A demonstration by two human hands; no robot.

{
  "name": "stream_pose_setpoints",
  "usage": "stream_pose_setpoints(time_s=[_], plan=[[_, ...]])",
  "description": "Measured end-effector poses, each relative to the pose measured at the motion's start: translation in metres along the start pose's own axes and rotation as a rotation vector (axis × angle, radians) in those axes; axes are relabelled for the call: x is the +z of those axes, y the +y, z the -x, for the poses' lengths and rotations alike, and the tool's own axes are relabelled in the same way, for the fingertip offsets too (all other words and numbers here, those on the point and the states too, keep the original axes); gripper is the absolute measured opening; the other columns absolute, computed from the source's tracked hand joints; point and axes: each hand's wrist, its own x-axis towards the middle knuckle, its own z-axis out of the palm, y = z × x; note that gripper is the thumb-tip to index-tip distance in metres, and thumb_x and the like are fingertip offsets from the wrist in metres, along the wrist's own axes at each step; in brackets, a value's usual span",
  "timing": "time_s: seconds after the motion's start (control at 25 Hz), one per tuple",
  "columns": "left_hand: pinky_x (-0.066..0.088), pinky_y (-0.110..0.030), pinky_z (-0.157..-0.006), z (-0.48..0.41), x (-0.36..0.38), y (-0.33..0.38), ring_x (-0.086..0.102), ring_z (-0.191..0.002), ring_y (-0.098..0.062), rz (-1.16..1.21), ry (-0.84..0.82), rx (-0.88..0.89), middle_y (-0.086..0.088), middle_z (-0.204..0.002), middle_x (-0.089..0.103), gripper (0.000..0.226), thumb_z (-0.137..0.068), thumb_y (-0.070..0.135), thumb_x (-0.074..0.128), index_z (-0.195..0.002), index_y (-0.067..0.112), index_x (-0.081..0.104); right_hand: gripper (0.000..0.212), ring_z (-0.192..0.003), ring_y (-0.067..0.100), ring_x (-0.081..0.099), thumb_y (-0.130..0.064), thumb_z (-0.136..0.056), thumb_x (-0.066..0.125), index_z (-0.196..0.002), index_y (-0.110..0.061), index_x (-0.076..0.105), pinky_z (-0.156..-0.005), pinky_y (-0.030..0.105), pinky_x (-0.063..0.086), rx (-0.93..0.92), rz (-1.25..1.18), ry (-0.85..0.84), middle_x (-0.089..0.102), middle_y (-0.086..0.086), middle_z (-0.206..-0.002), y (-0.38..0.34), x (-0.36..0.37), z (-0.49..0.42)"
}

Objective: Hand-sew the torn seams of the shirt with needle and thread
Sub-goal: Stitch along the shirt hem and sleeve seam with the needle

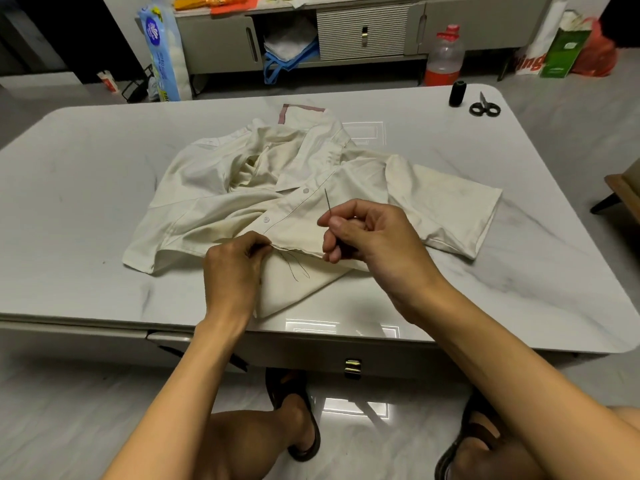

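Cream and crumpled, 1 shirt [277,188] lying on the grey bench [86,202], 2 buttons [306,190] showing along its placket. 1 needle [327,200], tip up, pinched between thumb and forefinger of the right hand [367,237], above the near hem. That hem's edge pinched by the left hand [235,268], just beside loose loops of dark thread [296,268]. At the far right corner, 1 black spool [457,94] upright and 1 scissors [485,107] just beside it.

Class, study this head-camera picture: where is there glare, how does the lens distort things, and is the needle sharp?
Head view: bright rectangular glare sits on the glossy table near its front edge and beyond the shirt; the wide lens bows the table's edges; lighting is soft, shadows faint; the needle in the right hand reads sharp.
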Motion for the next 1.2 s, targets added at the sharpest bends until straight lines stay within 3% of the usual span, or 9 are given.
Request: stream_pose_setpoints(time_s=[0.12, 0.24, 0.4, 0.6, 0.76, 0.88, 0.96, 1.04, 1.2], plan=[[0.053, -0.039, -0.063, 0.001, 0.006, 0.003, 0.064, -0.053, -0.02, 0.058, -0.026, -0.052, -0.003, -0.055, 0.064, 0.01, -0.086, 0.0, 0.071, -0.083, 0.009, 0.073, 0.014, -0.056, 0.012, 0.057, -0.002, -0.097, 0.053, -0.095, 0.0, 0.067, -0.069, 0.028, 0.055, 0.087, 0.114, -0.091, 0.065, 0.004, -0.065, -0.013, -0.008, 0.012], [0.053, -0.036, -0.068, 0.0, 0.013, 0.001, 0.066, -0.063, -0.019, 0.084, -0.035, -0.124, -0.002, -0.064, 0.068, 0.011, -0.087, 0.0, 0.069, -0.08, 0.008, 0.071, 0.015, -0.052, 0.01, 0.053, -0.002, -0.097, 0.053, -0.092, -0.002, 0.067, -0.073, 0.036, 0.058, 0.178, 0.134, -0.215, 0.063, 0.003, -0.063, -0.029, -0.017, 0.023], [0.038, -0.014, -0.068, 0.002, 0.016, -0.006, 0.062, -0.079, -0.02, 0.081, -0.043, -0.181, -0.003, -0.078, 0.069, 0.007, -0.088, 0.003, 0.07, -0.082, 0.006, 0.072, 0.014, -0.051, 0.01, 0.051, -0.003, -0.097, 0.053, -0.094, 0.001, 0.066, -0.064, 0.027, 0.057, 0.293, 0.113, -0.423, 0.061, 0.006, -0.064, -0.048, -0.028, 0.038], [0.04, -0.009, -0.069, 0.004, 0.017, -0.015, 0.063, -0.079, -0.019, 0.096, -0.036, -0.173, 0.0, -0.078, 0.069, 0.006, -0.088, 0.005, 0.071, -0.082, 0.008, 0.072, 0.014, -0.05, 0.008, 0.051, -0.001, -0.097, 0.052, -0.094, 0.0, 0.065, -0.064, 0.026, 0.057, 0.385, 0.114, -0.565, 0.06, 0.004, -0.063, -0.048, -0.03, 0.041], [0.053, -0.035, -0.068, 0.005, 0.012, -0.017, 0.065, -0.066, -0.011, 0.085, 0.006, -0.003, 0.001, -0.076, 0.068, 0.005, -0.09, 0.007, 0.07, -0.092, 0.011, 0.069, 0.014, -0.053, 0.01, 0.054, -0.003, -0.097, 0.053, -0.094, -0.001, 0.066, -0.068, 0.027, 0.057, 0.296, 0.072, -0.416, 0.063, 0.005, -0.067, -0.034, -0.027, 0.028], [0.054, -0.033, -0.061, 0.011, 0.004, -0.019, 0.067, -0.061, -0.011, 0.118, -0.007, 0.17, -0.001, -0.08, 0.068, 0.007, -0.09, 0.005, 0.071, -0.096, 0.008, 0.067, 0.015, -0.059, 0.012, 0.06, -0.003, -0.097, 0.052, -0.095, -0.001, 0.067, -0.069, 0.024, 0.054, 0.116, 0.149, -0.11, 0.067, 0.005, -0.069, -0.01, -0.022, 0.011], [0.053, -0.024, -0.061, 0.012, -0.001, -0.024, 0.068, -0.063, -0.011, 0.147, -0.032, 0.246, -0.003, -0.085, 0.067, 0.006, -0.09, 0.006, 0.07, -0.095, 0.005, 0.067, 0.015, -0.068, 0.012, 0.067, -0.005, -0.097, 0.053, -0.094, -0.005, 0.068, -0.075, 0.025, 0.055, 0.027, 0.239, -0.001, 0.071, 0.004, -0.072, 0.011, -0.012, -0.006], [0.052, -0.018, -0.066, 0.014, -0.007, -0.022, 0.066, -0.069, -0.012, 0.152, -0.053, 0.326, -0.004, -0.086, 0.067, 0.005, -0.087, 0.001, 0.071, -0.091, 0.001, 0.068, 0.016, -0.079, 0.014, 0.07, -0.009, -0.096, 0.055, -0.09, -0.014, 0.069, -0.084, 0.036, 0.056, -0.056, 0.362, 0.054, 0.073, -0.001, -0.073, 0.027, 0.0, -0.017], [0.056, -0.03, -0.071, 0.012, -0.012, -0.024, 0.066, -0.08, -0.019, 0.161, -0.112, 0.399, -0.008, -0.091, 0.069, 0.012, -0.081, -0.011, 0.075, -0.083, -0.002, 0.068, 0.015, -0.08, 0.013, 0.071, -0.009, -0.095, 0.055, -0.089, -0.015, 0.068, -0.084, 0.041, 0.056, -0.066, 0.415, 0.006, 0.073, -0.002, -0.072, 0.054, 0.016, -0.029]])
